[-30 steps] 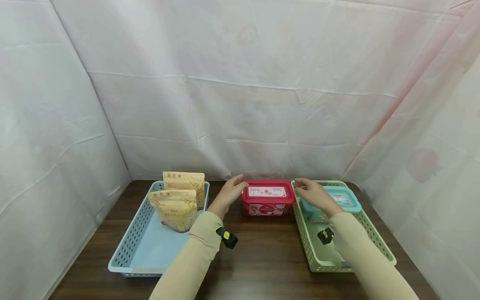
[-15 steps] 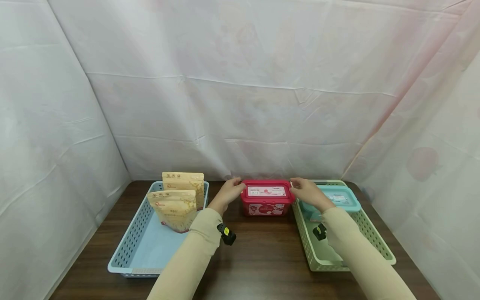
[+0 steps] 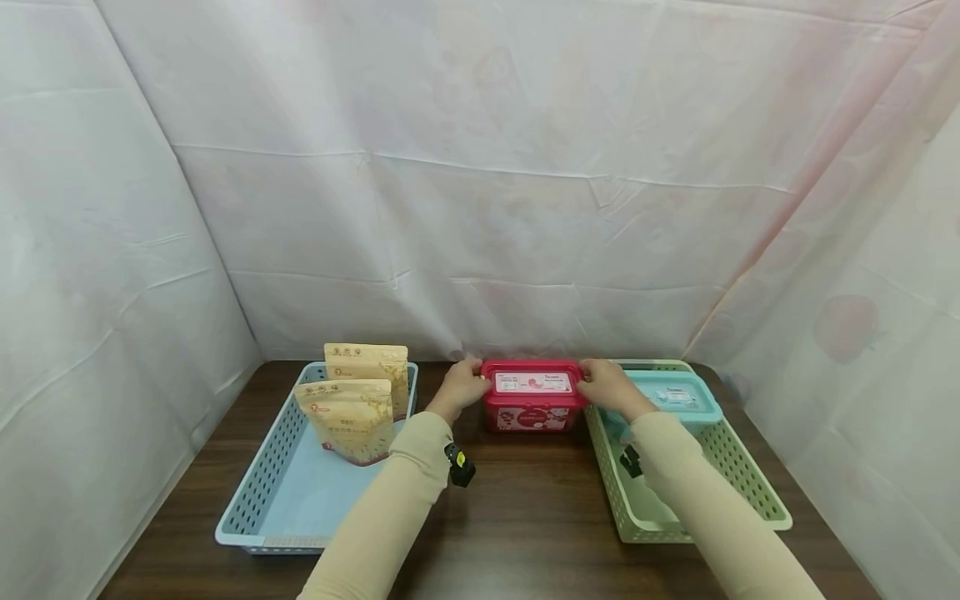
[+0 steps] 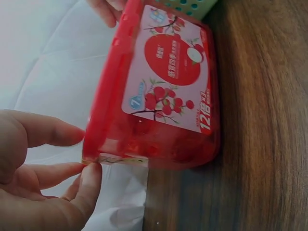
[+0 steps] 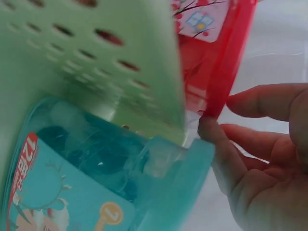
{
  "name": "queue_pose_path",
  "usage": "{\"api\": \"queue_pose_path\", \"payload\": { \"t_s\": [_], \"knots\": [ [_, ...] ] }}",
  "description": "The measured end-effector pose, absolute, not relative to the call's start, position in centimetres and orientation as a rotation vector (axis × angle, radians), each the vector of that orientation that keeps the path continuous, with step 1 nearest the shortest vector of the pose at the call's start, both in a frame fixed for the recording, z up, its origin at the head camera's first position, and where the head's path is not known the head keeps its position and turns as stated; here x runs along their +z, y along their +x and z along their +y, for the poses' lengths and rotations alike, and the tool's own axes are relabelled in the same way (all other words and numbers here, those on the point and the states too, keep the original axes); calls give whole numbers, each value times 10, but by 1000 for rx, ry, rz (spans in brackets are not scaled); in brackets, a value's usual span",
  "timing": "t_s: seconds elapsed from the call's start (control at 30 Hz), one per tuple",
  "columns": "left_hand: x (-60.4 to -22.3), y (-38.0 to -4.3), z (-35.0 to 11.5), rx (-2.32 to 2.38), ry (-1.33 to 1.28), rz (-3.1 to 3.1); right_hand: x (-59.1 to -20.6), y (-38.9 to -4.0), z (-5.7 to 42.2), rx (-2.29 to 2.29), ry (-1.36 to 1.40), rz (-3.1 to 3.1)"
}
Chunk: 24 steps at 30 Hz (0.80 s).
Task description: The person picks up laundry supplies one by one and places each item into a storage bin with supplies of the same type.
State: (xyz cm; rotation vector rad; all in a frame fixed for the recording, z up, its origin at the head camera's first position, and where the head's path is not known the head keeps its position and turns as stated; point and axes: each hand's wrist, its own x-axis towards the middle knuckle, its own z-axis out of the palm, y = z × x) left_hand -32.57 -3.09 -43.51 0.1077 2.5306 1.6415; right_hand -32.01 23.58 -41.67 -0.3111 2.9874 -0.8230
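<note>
A red plastic tub (image 3: 534, 398) with a pink label and a red lid stands upright at the back middle of the table. My left hand (image 3: 457, 390) pinches the left end of its lid rim; thumb and fingertips meet that edge in the left wrist view. At the opposite end, my right hand (image 3: 609, 388) grips the rim between thumb and fingers, close over the green basket's (image 3: 611, 475) wall. Inside that basket sits a teal tub (image 5: 96, 163) with a teal lid, partly hidden by the right hand and sleeve in the head view.
On the left a light blue basket (image 3: 262, 479) holds two yellow stand-up pouches (image 3: 352, 421), one in front of the other. A white cloth backdrop (image 3: 480, 233) rises directly behind the dark wooden table (image 3: 525, 533).
My right hand has moved left from above the green basket to the red tub's lid. The left hand has closed in on the other end. The tub stands where it was.
</note>
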Motion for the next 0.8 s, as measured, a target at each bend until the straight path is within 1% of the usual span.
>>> {"api": "queue_pose_path", "payload": {
  "t_s": [0.17,0.8],
  "knots": [
    [-436,-326,-30,1627,110,2560,-418,-324,237,-772,-324,3014],
    [-441,-325,-33,1670,140,2516,-419,-322,238,-833,-282,2972]
  ]
}}
